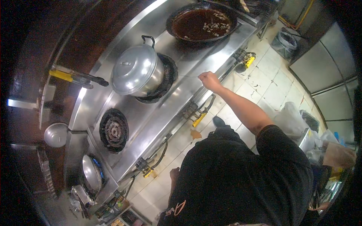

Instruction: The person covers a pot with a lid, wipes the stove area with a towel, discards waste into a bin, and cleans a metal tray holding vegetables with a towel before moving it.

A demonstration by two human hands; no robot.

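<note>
Stainless-steel bench [141,116], commercial kitchen, pale tiled floor [273,81] alongside. Right hand [208,80], one: I have its fingers together, clamped on the near end of a thin wire [188,76], above the bench's front edge. Thin wire: runs left from the fingers toward the burner [171,71]; I cannot tell where its far end stops. Left hand [174,173], one: low beside the black shirt [237,179], mostly hidden; I cannot tell how its fingers stand. Lidded metal pot [137,71], one: on that burner, dark side handle at the back. Wok [196,40], one: farther along the bench, dark liquid within, pale bits afloat. Bare burner ring [114,130], one: on the pot's opposite side. Rounded metal pan [90,173], one: lower left, blue flame [98,168] just beside it. Yellow-handled valve [200,119]: below the front edge. Lined bin [285,43], one: on the tiles.
</note>
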